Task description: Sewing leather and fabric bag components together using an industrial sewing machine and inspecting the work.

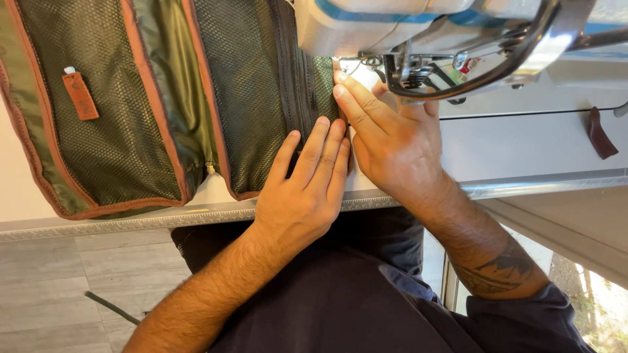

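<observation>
Leftmost, the green mesh organiser (pixel 124 104) spreads across the white table (pixel 19 196), soft, light and floppy. Its zipper panel (pixel 294 78) lies under the left hand (pixel 304 186), pressed flat with fingers open; the right hand (pixel 389 140) pins it with extended fingertips by the sewing machine (pixel 418 33).

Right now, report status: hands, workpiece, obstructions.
Left hand flat on green mesh bag. Right hand fingers pressing the seam at sewing machine foot. Nothing between hands and needle.

The green mesh bag with brown trim (pixel 131 98) and white sewing machine (pixel 392 23) run off the top edge; the needle stays hidden behind the right fingers (pixel 350 98)
</observation>
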